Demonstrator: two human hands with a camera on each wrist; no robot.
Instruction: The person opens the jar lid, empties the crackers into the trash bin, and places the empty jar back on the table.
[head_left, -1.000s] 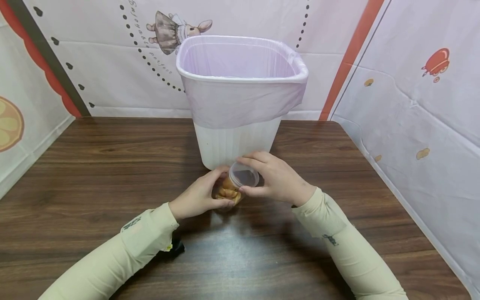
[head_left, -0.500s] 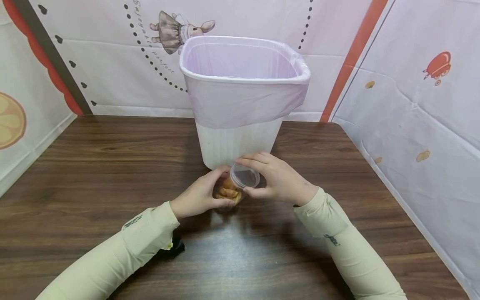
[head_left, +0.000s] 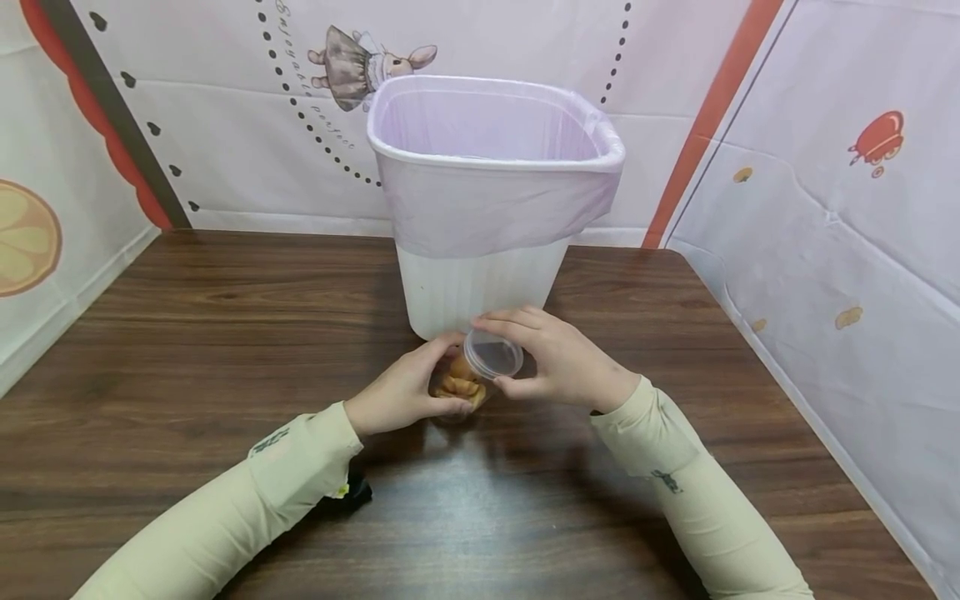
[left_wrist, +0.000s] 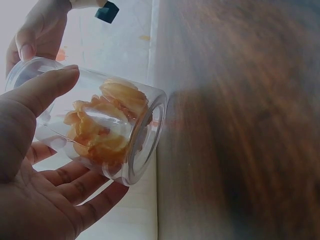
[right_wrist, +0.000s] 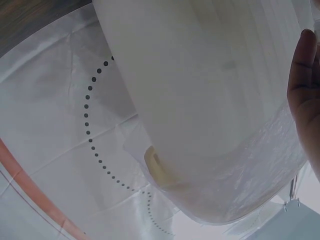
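Holding a clear, round plastic jar of golden, curled pieces between two hands, just below the centre of the head view; clasping its side with the bare left hand, gripping its round top with the bare right hand; pointing the top to upper right on a slanted long axis

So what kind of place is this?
Maybe a little tabletop booth indoors: there's a brown wood-grain table, creased printed sheets like walls on three sides, and a white bin standing right on the table.
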